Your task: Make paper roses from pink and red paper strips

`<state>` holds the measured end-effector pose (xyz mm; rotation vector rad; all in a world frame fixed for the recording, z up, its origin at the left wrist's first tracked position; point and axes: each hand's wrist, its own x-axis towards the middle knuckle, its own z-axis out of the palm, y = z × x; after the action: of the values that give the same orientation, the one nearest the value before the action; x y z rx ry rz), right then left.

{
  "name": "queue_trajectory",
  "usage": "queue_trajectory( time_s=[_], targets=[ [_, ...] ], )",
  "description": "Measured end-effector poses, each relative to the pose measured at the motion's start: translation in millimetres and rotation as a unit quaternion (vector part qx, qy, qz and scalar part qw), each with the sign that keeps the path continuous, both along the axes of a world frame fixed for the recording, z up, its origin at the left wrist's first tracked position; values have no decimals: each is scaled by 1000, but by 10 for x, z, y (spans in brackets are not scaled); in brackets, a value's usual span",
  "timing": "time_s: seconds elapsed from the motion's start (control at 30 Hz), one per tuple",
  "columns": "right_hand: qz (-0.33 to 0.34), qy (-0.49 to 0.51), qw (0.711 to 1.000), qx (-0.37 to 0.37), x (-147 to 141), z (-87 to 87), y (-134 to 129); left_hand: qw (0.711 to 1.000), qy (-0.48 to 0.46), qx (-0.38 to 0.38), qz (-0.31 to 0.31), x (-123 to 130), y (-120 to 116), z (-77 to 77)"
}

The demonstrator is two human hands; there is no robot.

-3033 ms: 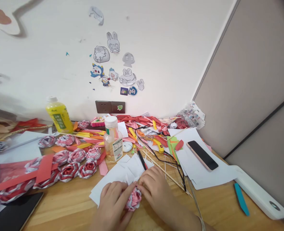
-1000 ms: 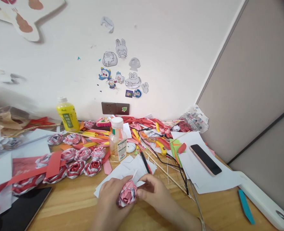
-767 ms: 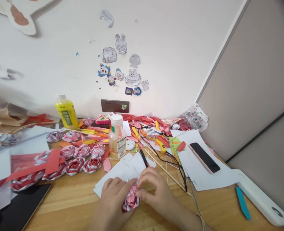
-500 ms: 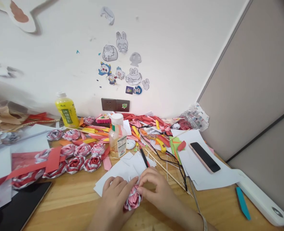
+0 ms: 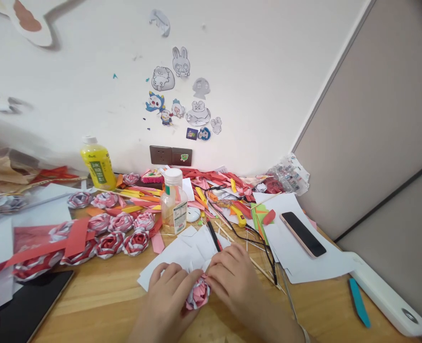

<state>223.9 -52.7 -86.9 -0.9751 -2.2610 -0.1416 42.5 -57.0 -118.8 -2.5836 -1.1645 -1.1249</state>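
A pink and white folded paper rose [image 5: 198,294] is held low over the wooden table, between both hands. My left hand [image 5: 173,290] wraps round its left side, with the thumb side along the top and the fingers partly hidden. My right hand [image 5: 232,278] pinches at the rose's upper right edge with bent fingers. Just beyond the hands lie white paper sheets [image 5: 171,259] and a black pen [image 5: 213,236]. Several finished-looking paper roses [image 5: 109,244] in red, pink and white stand in rows to the left.
A clear jar [image 5: 174,202] and a yellow drink bottle [image 5: 98,164] stand behind. Paper strips [image 5: 228,183] and thin sticks are heaped along the wall. To the right are a phone [image 5: 303,233], a teal cutter-like piece [image 5: 359,303] and a white device [image 5: 389,295]. A dark tablet [image 5: 25,305] lies front left.
My right hand has turned over the rose, its fingers now curling closer to the upper right edge. My left hand keeps nearly the same hold on the rose.
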Motion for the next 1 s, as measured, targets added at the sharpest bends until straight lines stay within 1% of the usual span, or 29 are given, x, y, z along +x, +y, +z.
queue_trajectory(
  time_s=[0.13, 0.3, 0.47, 0.53, 0.6, 0.63, 0.7, 0.77, 0.8, 0.83, 0.87, 0.9, 0.93, 1.0],
  targets=[
    [-25, -4, 1000, 7, -22, 32, -30, 999, 24, 31, 12, -19, -1, -18],
    [-44, 31, 998, 40, -78, -25, -43, 996, 20, 88, 22, -3, 0, 27],
    [-51, 24, 996, 76, -104, -44, -50, 993, 28, 107, 27, 2, -7, 63],
    [-54, 27, 995, 80, -96, -44, -52, 993, 32, 110, 27, 0, -8, 67],
    [-50, 40, 997, 53, -83, -48, -53, 993, 35, 109, 27, 0, -9, 68],
    [-46, 57, 997, 21, -76, -49, -51, 993, 37, 107, 27, 1, -9, 68],
    [-35, 108, 990, -88, -66, -47, -40, 994, 40, 98, 27, 3, -12, 68],
    [-21, 168, 962, -215, -57, -37, -15, 995, 35, 92, 20, 6, -13, 65],
    [-14, 192, 944, -270, -53, -30, 0, 995, 30, 89, 14, 7, -13, 64],
    [-8, 209, 928, -308, -48, -23, 16, 996, 25, 86, 9, 8, -13, 62],
    [-5, 219, 919, -326, -44, -20, 29, 996, 21, 82, 5, 8, -12, 61],
    [-7, 220, 920, -325, -38, -19, 40, 997, 18, 78, 3, 7, -10, 60],
    [-11, 210, 929, -305, -33, -23, 45, 997, 16, 74, 4, 6, -8, 59],
    [-19, 164, 962, -219, -23, -41, 44, 997, 18, 72, 8, 2, -4, 58]
  ],
)
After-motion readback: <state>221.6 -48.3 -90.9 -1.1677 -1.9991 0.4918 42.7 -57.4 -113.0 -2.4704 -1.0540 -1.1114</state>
